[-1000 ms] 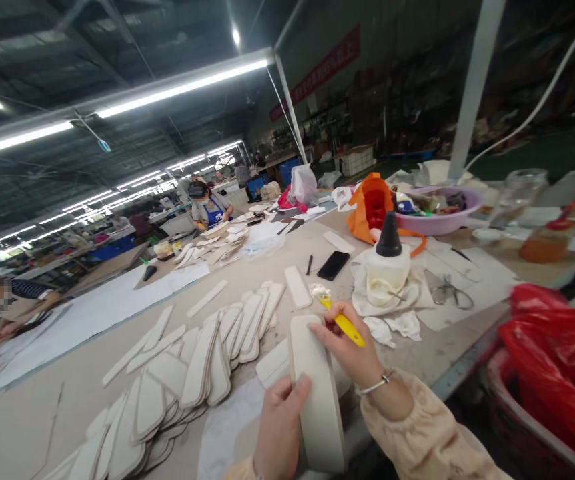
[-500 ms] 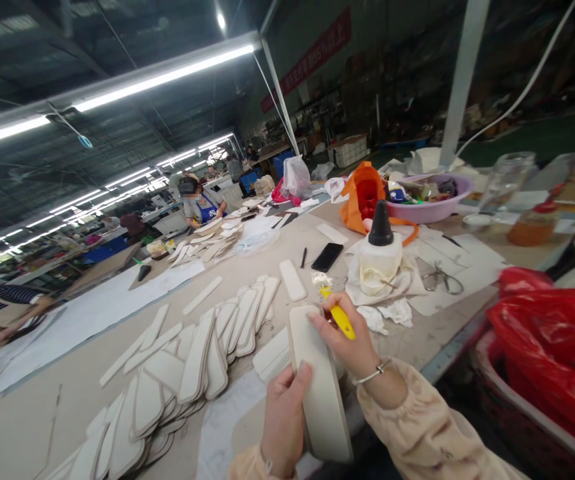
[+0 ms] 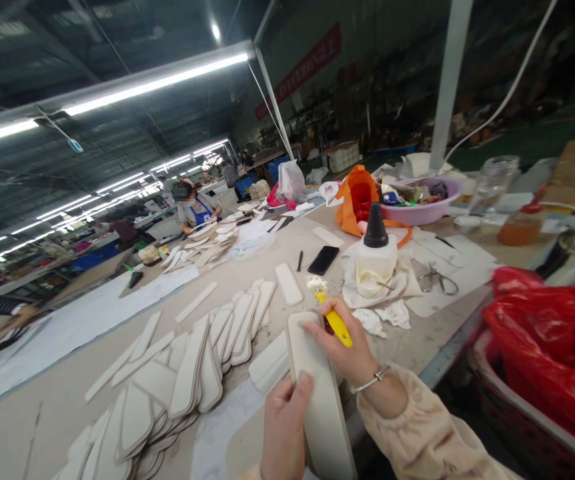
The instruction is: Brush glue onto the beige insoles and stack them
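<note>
My left hand [image 3: 286, 427] grips the side of a long cream panel [image 3: 321, 407] with rounded corners, its thumb flat on the face. Near the panel's upper end, my right hand [image 3: 351, 350] has its thumb against the face. The same hand is closed around a yellow-handled brush [image 3: 338, 328], whose whitish head points away over the table. Left of my hands, many similar panels [image 3: 187, 377] lie in an overlapping, fanned-out pile. A smaller stack of panels [image 3: 270, 365] sits just behind my left hand.
Beyond the brush are a black phone [image 3: 324, 261], a white bottle with a black cone cap [image 3: 373, 257] and scissors [image 3: 437, 280]. An orange bag [image 3: 350, 200] stands by a purple basin [image 3: 427, 211]. A red plastic bag [image 3: 547, 333] fills a bin at right. Co-workers sit at left.
The view has shifted slightly, moving the table's contents a little left. Both hands keep their hold, and the panel's lower end sits slightly lower in view.
</note>
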`<state>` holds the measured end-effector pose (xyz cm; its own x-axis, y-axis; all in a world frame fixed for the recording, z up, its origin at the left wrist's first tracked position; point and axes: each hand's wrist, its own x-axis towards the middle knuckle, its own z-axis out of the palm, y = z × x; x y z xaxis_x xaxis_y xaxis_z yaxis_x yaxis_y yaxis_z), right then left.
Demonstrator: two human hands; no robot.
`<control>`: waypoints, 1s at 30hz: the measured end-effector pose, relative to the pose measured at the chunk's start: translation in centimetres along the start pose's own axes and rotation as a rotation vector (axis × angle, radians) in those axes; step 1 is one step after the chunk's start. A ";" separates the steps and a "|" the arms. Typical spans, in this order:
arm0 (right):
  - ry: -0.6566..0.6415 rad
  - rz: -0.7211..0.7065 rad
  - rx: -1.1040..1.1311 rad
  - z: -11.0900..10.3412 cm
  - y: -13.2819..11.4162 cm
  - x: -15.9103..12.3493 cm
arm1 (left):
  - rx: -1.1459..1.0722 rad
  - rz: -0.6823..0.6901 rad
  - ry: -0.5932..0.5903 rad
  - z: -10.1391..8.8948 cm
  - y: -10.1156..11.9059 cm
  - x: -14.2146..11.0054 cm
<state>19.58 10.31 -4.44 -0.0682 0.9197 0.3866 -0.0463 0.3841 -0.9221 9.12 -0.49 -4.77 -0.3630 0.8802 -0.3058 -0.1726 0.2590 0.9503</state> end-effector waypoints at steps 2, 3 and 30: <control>0.002 -0.008 -0.023 0.2 0.0 -0.1 | -0.049 -0.017 -0.006 0.0 -0.1 0.1; 0.003 -0.014 -0.032 0.3 0.0 -0.1 | -0.076 -0.024 -0.007 0.0 -0.2 0.2; 0.134 -0.060 0.086 -0.2 2.4 0.4 | -0.200 -0.314 -0.400 -3.3 -4.7 -4.7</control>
<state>19.67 11.61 -6.52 0.0705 0.9001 0.4299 -0.1319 0.4356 -0.8904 8.63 -7.16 -7.97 0.1034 0.8654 -0.4902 -0.4013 0.4873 0.7756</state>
